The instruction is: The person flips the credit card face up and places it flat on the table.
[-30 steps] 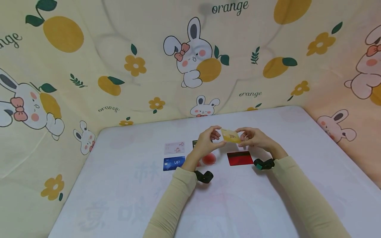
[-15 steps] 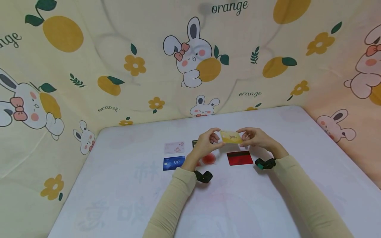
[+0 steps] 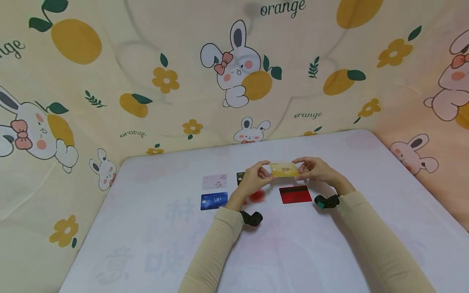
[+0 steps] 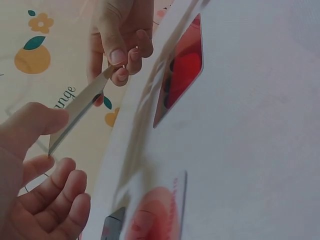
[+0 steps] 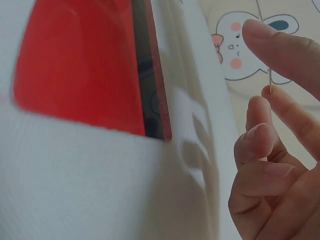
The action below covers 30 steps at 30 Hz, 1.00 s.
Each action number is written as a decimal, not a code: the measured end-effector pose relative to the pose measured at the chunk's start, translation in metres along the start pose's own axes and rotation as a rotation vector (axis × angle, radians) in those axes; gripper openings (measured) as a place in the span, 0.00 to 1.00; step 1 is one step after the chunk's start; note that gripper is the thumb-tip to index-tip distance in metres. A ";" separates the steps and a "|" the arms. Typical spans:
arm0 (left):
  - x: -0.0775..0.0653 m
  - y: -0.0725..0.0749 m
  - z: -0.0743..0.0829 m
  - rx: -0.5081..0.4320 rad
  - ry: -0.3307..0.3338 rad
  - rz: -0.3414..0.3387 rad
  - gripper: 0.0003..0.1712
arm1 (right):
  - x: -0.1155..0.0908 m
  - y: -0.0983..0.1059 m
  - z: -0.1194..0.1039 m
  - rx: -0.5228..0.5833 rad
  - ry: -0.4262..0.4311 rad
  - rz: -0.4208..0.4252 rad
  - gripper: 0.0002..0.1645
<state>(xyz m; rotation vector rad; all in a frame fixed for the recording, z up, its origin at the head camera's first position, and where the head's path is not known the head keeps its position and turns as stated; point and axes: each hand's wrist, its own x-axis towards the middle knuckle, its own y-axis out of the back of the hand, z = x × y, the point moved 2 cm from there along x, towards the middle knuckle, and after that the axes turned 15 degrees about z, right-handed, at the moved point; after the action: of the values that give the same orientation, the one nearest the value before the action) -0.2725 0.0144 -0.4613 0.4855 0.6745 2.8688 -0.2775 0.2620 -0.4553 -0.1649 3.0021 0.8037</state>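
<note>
Above the table, a yellow card point(image 3: 285, 170) is held by both hands at its two short ends. My left hand point(image 3: 253, 178) pinches the left end between thumb and index finger; the other fingers curl loosely below, as the left wrist view shows. The right end is pinched the same way by my right hand point(image 3: 318, 170). Under the hands lies a red card point(image 3: 295, 195) with a black stripe, flat on the table. Left of it is a card with a red circle point(image 3: 257, 196), partly covered by the left wrist. Behind the left hand, a dark green card point(image 3: 239, 177) is mostly hidden.
A pale pink card point(image 3: 214, 182) and a blue VIP card point(image 3: 214, 200) lie left of the left forearm on the white table point(image 3: 146, 219). A printed cloth point(image 3: 205, 81) hangs behind the table. Each wrist wears a black camera point(image 3: 252, 219).
The yellow card has turned a little, its left end lowering so that it sits more level. My left hand has dipped slightly with it. The cards on the table have not moved.
</note>
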 end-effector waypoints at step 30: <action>0.003 -0.012 -0.005 0.380 0.116 -0.038 0.33 | 0.005 -0.001 0.007 -0.100 -0.018 -0.022 0.38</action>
<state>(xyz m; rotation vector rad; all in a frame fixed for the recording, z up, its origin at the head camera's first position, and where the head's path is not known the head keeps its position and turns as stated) -0.2760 0.0235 -0.4706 0.3467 1.2449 2.7529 -0.2819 0.2641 -0.4621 -0.1915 2.9395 0.9485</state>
